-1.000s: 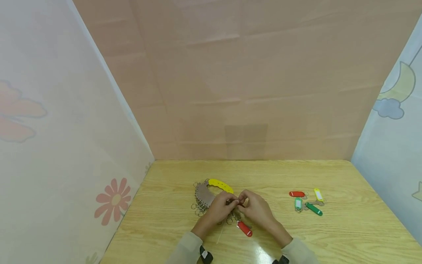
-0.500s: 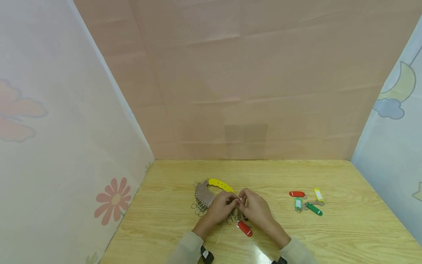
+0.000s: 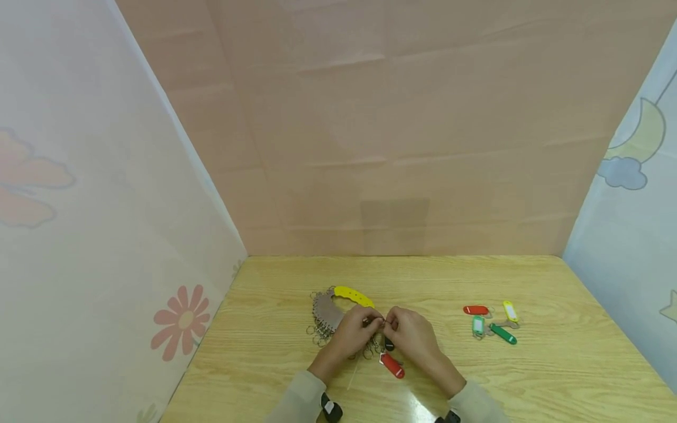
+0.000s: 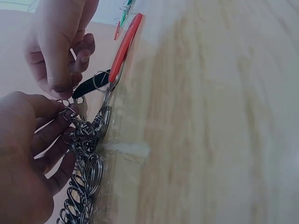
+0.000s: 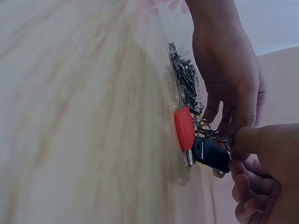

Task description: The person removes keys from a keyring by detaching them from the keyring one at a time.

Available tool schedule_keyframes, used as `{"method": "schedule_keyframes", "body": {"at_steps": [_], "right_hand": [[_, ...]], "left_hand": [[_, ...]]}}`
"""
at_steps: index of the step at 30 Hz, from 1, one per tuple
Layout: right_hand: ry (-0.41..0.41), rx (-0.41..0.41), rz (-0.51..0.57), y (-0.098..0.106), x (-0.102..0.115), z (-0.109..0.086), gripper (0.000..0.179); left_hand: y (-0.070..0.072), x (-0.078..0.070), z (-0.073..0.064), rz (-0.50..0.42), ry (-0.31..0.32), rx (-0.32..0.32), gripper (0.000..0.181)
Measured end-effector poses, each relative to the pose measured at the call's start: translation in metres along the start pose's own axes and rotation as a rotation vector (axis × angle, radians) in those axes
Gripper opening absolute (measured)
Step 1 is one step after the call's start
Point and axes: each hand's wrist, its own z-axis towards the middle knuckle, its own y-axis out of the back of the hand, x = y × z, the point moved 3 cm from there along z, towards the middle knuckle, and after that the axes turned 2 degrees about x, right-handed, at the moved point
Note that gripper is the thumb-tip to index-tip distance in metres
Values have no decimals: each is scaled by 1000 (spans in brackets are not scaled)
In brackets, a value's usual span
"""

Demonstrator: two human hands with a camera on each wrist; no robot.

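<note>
A curved grey metal holder (image 3: 328,311) with a yellow grip (image 3: 353,295) lies on the table, many small metal rings (image 4: 86,172) along its edge. At its right end, my left hand (image 3: 351,333) pinches one of these rings between thumb and finger. My right hand (image 3: 416,336) meets it there, fingertips pinching the split ring (image 5: 228,143) of a black key tag (image 5: 212,154). A key (image 4: 81,108) hangs beside that tag. Just below the hands, a red key tag (image 3: 392,366) with its key lies at the holder's edge. The fingers partly hide the joined rings.
To the right on the wooden table (image 3: 571,364) lie another red tag (image 3: 476,310), a yellow tag (image 3: 510,311), a light green tag (image 3: 478,325) and a dark green tag (image 3: 503,333), with keys. Patterned panels stand left and right, a brownish-pink sheet (image 3: 370,129) behind.
My right hand has shifted slightly at the fingertips, and the black tag, hidden at first, now shows below them. My left hand and the holder stay in place.
</note>
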Motion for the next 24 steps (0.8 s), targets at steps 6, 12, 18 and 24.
{"method": "schedule_keyframes", "body": {"at_steps": [6,12,18,24], "right_hand": [[22,2,-8,3,1,-1,21],[48,-37,46,6,3,-3,21],[20,-7,74,6,1,-2,20],[-24,41,132,4,-1,-1,16]], "left_hand": [[0,0,-1,13,18,-8,16],[0,0,-1,3,36,-20,14],[0,-1,0,-11,4,15,14],[1,-2,-1,-2,-24,17,14]]}}
